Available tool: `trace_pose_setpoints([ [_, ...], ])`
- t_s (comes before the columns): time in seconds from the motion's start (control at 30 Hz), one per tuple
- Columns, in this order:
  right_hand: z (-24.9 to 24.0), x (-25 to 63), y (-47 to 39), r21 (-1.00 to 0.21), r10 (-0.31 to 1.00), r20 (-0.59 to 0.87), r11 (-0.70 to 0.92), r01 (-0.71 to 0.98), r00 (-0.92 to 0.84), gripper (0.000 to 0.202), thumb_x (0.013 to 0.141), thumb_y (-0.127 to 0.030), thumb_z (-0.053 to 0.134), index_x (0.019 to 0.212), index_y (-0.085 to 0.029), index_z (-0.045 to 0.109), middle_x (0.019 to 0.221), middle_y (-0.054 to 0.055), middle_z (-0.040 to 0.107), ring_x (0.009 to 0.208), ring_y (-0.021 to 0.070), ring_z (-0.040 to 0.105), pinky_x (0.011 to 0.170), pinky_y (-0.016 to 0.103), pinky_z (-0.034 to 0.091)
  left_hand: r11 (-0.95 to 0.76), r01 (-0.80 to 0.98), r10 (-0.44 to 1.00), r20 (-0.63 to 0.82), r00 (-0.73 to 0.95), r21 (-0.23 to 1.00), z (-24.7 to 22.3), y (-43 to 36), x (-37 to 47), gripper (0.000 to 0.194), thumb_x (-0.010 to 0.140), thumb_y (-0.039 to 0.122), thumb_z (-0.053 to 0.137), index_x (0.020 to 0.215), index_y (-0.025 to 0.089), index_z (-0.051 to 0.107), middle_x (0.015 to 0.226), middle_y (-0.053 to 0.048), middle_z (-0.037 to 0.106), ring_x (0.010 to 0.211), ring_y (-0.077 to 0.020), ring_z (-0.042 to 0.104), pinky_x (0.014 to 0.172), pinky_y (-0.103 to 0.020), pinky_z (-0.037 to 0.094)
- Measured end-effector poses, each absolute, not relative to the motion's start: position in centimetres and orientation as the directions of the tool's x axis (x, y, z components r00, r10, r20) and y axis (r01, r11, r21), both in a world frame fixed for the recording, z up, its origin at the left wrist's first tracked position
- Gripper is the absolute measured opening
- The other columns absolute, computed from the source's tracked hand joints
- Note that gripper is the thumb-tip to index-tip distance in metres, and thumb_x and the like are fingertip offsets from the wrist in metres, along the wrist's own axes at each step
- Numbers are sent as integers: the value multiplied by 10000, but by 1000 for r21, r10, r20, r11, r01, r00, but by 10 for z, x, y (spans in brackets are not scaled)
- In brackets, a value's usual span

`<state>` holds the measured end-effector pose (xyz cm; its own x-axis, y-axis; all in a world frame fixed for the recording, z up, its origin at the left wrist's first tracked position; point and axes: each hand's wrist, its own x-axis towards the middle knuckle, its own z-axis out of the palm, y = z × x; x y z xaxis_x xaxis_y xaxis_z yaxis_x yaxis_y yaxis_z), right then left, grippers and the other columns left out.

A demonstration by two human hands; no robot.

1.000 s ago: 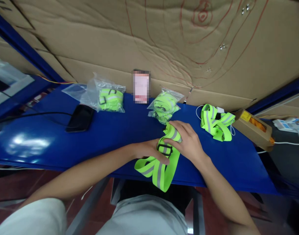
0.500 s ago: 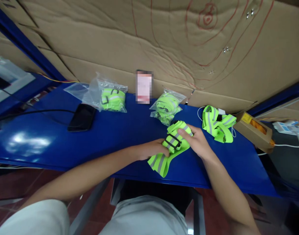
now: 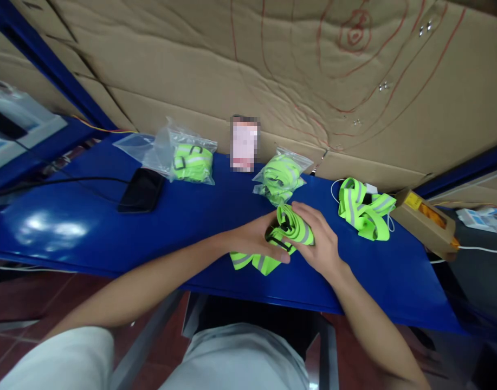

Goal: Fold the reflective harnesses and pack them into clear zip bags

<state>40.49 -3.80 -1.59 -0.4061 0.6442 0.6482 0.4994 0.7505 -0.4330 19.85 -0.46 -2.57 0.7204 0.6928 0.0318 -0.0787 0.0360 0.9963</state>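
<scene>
Left hand: fingers closed on the strap's near side.
Right hand: fingers wrapped over the strap's folded top.
Strap: neon yellow, bunched between both hands, loose end lying on the blue table.
Behind it: bagged strap.
Right: loose strap.

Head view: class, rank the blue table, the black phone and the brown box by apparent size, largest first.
1. blue table
2. brown box and black phone: these look alike in size, so their order is unsure.
</scene>
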Motion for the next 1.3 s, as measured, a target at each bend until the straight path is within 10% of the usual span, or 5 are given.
trace_pose_setpoints([
  [0.4,-16,399,-32,-469,751,622,583,664,-220,600,866,-492,762,1382,-240,587,1357,123,660,1284,308,616,1075,454,520,332,25,678,-257,689,943,-35,-25,213,637,613,375,949,1172,195,703,1092,-47,742,1069,-257,683,897,-346,537],
  [0.7,-7,399,-32,-820,987,108,158,551,-123,505,889,-651,643,737,-171,683,652,-2,651,605,141,573,551,248,405,448,49,561,-323,762,893,-28,-19,209,334,671,380,914,867,156,763,847,-36,757,805,-183,701,781,-293,542],
  [0.97,-14,397,-32,-676,966,245,233,699,-86,441,900,-619,659,980,-192,734,747,20,715,624,155,606,618,260,419,758,13,450,-536,715,653,-26,-24,212,393,522,192,968,840,137,744,774,-33,756,650,-166,699,643,-279,579],
  [1.3,-14,404,-25,-918,997,30,55,394,-70,432,859,-591,710,753,-173,686,696,-12,655,650,137,580,600,238,427,538,186,423,-455,784,822,-40,-7,200,506,565,310,974,1002,168,763,964,-56,785,839,-202,732,794,-315,589],
])
